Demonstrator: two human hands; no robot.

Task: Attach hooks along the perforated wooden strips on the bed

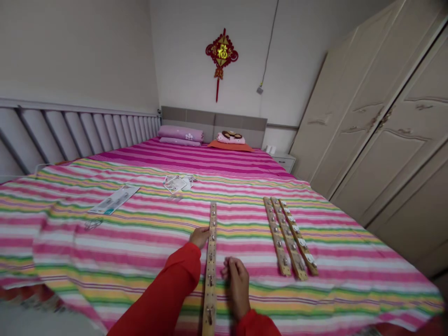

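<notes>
hook rail (210, 275) against left hand (200, 237)

1. Premises: bedroom in a private home.
2. 12 o'clock: double bed (140, 245) with striped bedding, pillows (180, 134) and upholstered headboard (213, 122).
3. 12 o'clock, wall: red Chinese knot ornament (221, 52).
4. 1 o'clock: bedside cabinet (285, 163).
5. 2 o'clock: panelled wardrobe (380, 116).

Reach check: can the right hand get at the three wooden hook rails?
Probably yes: the right hand lies on the near side of the three wooden hook rails, with only striped bedspread between them. The single hook rail is on its other side.
</notes>
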